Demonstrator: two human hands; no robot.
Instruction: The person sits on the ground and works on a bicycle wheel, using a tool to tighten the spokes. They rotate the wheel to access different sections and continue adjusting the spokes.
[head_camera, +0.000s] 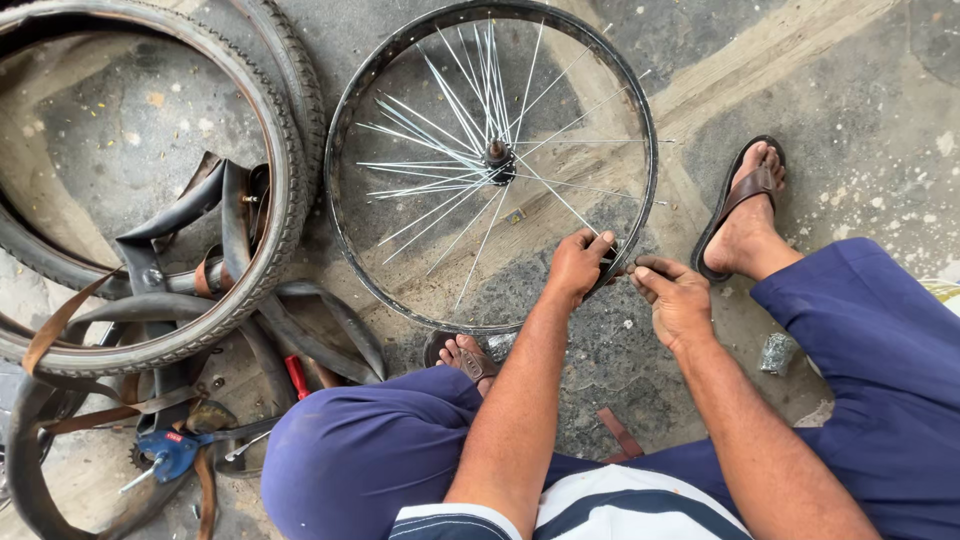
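Bike repair spot on bare concrete floor: spoked wheel rim at 12 o'clock, tyres and loose inner tubes at 9, small tools at 8.

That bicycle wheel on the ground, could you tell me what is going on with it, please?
A person squatting on the concrete floor works on a bare bicycle wheel rim that lies flat, spokes splayed loose. The left hand pinches the rim's near edge, and the right hand meets it there, fingertips on a small part too tiny to identify. Tyres and black inner tubes lie piled to the left.
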